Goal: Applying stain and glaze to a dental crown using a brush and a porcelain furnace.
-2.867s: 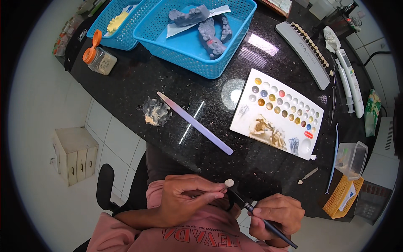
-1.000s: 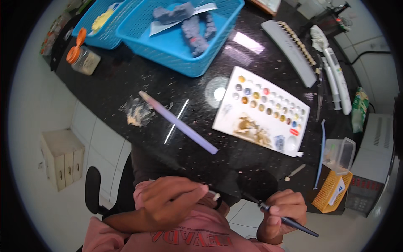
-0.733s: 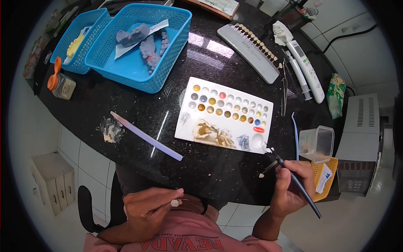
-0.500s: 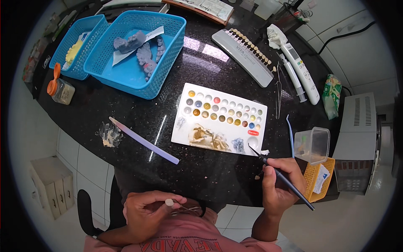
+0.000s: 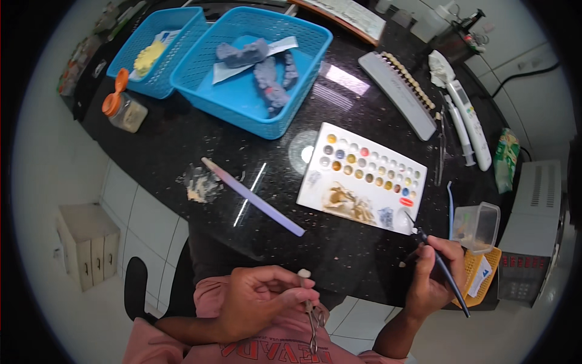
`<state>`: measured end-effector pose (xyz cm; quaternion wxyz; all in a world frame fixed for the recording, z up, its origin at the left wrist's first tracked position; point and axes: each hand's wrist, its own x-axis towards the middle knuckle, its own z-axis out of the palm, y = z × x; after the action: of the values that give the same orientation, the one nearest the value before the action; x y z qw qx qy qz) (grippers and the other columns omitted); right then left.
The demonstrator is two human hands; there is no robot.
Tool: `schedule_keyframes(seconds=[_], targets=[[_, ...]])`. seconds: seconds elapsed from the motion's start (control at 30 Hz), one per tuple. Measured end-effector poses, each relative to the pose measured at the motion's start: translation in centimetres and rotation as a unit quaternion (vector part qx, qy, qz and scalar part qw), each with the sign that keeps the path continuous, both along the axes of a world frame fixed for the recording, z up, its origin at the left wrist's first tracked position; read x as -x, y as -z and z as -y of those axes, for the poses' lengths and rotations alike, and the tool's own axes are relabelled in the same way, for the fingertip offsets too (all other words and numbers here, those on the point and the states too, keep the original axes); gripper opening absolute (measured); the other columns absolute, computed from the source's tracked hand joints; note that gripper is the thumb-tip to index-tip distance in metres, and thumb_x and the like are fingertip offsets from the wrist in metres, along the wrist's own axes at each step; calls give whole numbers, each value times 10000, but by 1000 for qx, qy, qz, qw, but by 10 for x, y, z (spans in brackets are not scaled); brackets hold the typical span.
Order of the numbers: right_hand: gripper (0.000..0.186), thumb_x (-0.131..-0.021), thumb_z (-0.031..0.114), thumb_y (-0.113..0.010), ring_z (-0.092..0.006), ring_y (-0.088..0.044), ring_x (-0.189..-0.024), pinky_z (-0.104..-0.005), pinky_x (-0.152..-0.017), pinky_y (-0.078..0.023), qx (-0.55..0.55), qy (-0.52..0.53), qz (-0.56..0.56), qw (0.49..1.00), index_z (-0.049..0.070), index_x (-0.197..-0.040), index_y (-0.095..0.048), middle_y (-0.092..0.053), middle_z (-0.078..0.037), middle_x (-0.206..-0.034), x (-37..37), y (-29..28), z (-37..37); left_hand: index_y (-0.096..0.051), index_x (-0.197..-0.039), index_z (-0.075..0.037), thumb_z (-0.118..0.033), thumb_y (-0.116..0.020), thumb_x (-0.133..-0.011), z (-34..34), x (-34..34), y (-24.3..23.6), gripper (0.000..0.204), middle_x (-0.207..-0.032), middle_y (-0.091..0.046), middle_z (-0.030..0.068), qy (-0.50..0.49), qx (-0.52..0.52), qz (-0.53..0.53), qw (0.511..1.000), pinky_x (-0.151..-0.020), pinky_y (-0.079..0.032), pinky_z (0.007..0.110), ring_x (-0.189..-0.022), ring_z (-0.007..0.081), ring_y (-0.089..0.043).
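My left hand (image 5: 251, 303) pinches a metal clamp with looped handles (image 5: 313, 330) above my lap. A small whitish tooth-like piece (image 5: 304, 273) shows at the clamp's upper end, by my fingertips; how it is gripped is hard to see. In my right hand (image 5: 430, 282) is a slim dark brush (image 5: 450, 276), held like a pen. Its fine tip points at the round well in the near right corner of a white paint palette (image 5: 308, 195); I cannot tell whether it touches. Rows of small colour wells fill the palette, with brown and grey smears along its near side.
Left of the palette lie a purple nail file (image 5: 260, 203) and dried smears (image 5: 203, 185). Behind are a blue basket (image 5: 242, 118) with grey dental models, an orange-lidded jar (image 5: 128, 114) and a shade guide (image 5: 397, 94). A clear box (image 5: 485, 227) stands at the right.
The whole view has shifted, so the table items appear further right. My left hand has turned and raised the clamp, bringing its whitish piece upward. The brush stays at the palette's corner well.
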<state>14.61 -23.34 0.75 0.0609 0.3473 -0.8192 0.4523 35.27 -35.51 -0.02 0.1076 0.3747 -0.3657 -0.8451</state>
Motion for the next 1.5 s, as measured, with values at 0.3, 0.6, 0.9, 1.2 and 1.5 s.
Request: schedule_keyframes(seconds=[0.3, 0.6, 0.9, 1.2, 1.5], targets=[[316, -840, 307, -641, -117, -455, -473, -206, -441, -361, 160, -130, 63, 977, 30, -858, -490, -475, -70, -650, -38, 5, -1, -590, -984, 112, -1, -630, -852, 3, -1, 1, 179, -898, -671, 176, 28, -46, -44, 998, -746, -558, 249, -839, 174, -671], [209, -819, 168, -657, -151, -567, -505, -219, -494, -443, 117, -258, 111, 953, 20, -863, -517, -552, -83, -678, -61, 10, 10, -583, -999, 115, 10, -645, -835, 4, -2, 2, 204, -905, -666, 168, 23, -74, -45, 996, -737, -570, 252, -827, 167, -671], [197, -813, 156, -663, -150, -579, -512, -225, -496, -451, 119, -266, 113, 950, 15, -857, -533, -559, -77, -679, -61, 8, 12, -585, -969, 112, 30, -651, -823, 1, -2, 3, 180, -896, -663, 169, 8, -61, -56, 997, -729, -574, 249, -825, 170, -670], [186, -813, 155, -662, -152, -580, -510, -217, -483, -445, 130, -268, 123, 947, 19, -856, -543, -557, -77, -679, -60, 9, 9, -603, -946, 102, 38, -659, -815, -3, -1, 6, 156, -884, -662, 159, -6, -46, -62, 997, -715, -576, 249, -812, 165, -669], [187, -808, 155, -666, -150, -577, -505, -218, -484, -452, 124, -251, 118, 953, 16, -852, -548, -563, -76, -670, -61, 10, 9, -605, -930, 97, 37, -670, -806, -4, 0, 5, 152, -876, -660, 153, -16, -65, -48, 997, -706, -576, 244, -804, 161, -668]])
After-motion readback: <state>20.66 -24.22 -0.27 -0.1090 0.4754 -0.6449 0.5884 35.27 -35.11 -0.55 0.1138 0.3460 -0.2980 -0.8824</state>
